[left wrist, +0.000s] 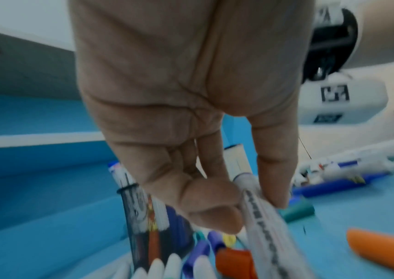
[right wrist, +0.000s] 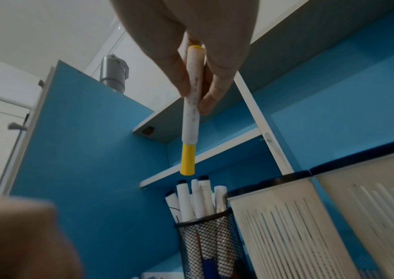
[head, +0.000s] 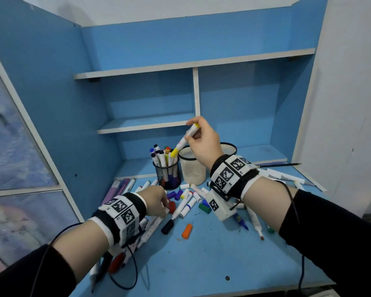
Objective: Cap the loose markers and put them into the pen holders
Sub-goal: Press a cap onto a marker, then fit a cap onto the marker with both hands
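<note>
My right hand (head: 198, 136) pinches a white marker with a yellow cap (head: 183, 142) (right wrist: 190, 113), cap pointing down, just above the black mesh pen holder (head: 168, 171) (right wrist: 211, 245) that holds several markers. A cream slotted holder (head: 192, 168) (right wrist: 284, 236) stands right of it, and a second cream holder (right wrist: 377, 217) beside that. My left hand (head: 159, 200) (left wrist: 251, 198) is low over the pile of loose markers and pinches a white marker (left wrist: 267, 232) between thumb and fingers. A red cap (head: 171, 207) lies by its fingertips.
Loose markers and caps litter the blue desk (head: 212, 264): an orange cap (head: 187, 231), a black-capped marker (head: 169, 224), a green cap (head: 204, 207), purple caps (head: 176, 195). More markers lie at right (head: 287, 176) and under my left wrist. Shelves rise behind the holders.
</note>
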Demonstrator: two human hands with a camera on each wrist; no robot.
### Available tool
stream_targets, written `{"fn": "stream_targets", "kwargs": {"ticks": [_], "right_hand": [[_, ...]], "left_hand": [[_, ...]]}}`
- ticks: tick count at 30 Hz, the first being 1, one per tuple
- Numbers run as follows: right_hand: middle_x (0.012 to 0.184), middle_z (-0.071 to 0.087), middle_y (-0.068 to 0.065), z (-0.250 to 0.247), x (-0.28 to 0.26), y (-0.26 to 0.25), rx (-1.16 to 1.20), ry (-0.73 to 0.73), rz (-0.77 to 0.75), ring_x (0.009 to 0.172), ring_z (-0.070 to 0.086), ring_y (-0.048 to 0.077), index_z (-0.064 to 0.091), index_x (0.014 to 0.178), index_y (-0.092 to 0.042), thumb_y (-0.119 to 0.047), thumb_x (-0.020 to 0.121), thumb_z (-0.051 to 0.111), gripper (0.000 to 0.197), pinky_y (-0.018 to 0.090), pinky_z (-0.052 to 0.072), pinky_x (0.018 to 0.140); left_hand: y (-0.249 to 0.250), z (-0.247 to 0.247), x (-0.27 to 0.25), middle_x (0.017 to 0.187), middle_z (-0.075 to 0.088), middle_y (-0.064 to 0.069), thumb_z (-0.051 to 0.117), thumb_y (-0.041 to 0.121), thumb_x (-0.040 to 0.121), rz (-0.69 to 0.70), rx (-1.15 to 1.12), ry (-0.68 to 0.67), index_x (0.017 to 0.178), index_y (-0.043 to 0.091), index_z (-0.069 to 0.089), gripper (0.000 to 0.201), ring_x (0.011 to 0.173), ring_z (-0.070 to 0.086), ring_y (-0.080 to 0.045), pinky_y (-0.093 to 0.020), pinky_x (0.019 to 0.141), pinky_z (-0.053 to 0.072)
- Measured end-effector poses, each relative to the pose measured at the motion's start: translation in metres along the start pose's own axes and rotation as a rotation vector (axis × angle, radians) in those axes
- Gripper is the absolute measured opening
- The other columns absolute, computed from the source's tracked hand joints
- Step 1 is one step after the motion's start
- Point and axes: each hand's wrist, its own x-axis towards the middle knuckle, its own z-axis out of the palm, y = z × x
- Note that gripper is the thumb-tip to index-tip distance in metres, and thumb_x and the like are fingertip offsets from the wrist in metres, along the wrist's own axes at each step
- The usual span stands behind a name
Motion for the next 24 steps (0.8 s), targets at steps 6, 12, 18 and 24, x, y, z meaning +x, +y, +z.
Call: {"fn": "stream_targets", "kwargs": {"ticks": [6,12,18,24], "right_hand": [[0.078,0.055,0.005,0.017,0.006,0.011,-0.046,-0.05,0.018,0.072,0.06,0.023,0.055,0.099,-0.023,0.004,0.086,0.053,0.029,0.031,0.054,0.068],[0.097,0.061,0.013,0.041,0.01,0.029,-0.107,-0.036,0.049,0.085,0.063,0.027,0.057,0.103,-0.02,0.002,0.084,0.055,0.029,0.04,0.054,0.08],[0.091,0.057,0.004,0.056,0.015,0.039,-0.208,-0.069,0.045,0.077,0.057,0.019,0.052,0.109,-0.018,0.0,0.083,0.061,0.034,0.031,0.048,0.071],[0.122,0.059,0.013,0.062,0.018,0.043,-0.463,-0.374,-0.016,0.115,0.054,0.028,0.058,0.126,-0.009,0.005,0.088,0.049,0.041,0.033,0.041,0.1]], "left_hand": [[-0.006,-0.033,-0.037,0.084,0.064,0.004,0.068,0.021,0.08,0.046,-0.184,0.211,0.099,0.017,0.071,0.02,0.074,0.056,-0.01,-0.018,0.064,0.044],[-0.017,-0.041,-0.072,0.071,0.064,0.009,0.077,0.021,0.075,0.04,-0.482,0.478,0.084,0.023,0.071,0.012,0.061,0.057,-0.002,-0.008,0.057,0.043],[-0.02,-0.025,-0.09,0.074,0.068,0.003,0.081,0.014,0.071,0.029,-0.762,0.582,0.079,0.026,0.071,0.018,0.065,0.062,-0.003,-0.026,0.068,0.054],[-0.018,-0.011,-0.095,0.068,0.059,0.007,0.081,0.009,0.07,0.027,-0.894,0.577,0.083,0.02,0.072,0.019,0.058,0.056,-0.003,-0.017,0.062,0.049]]}}
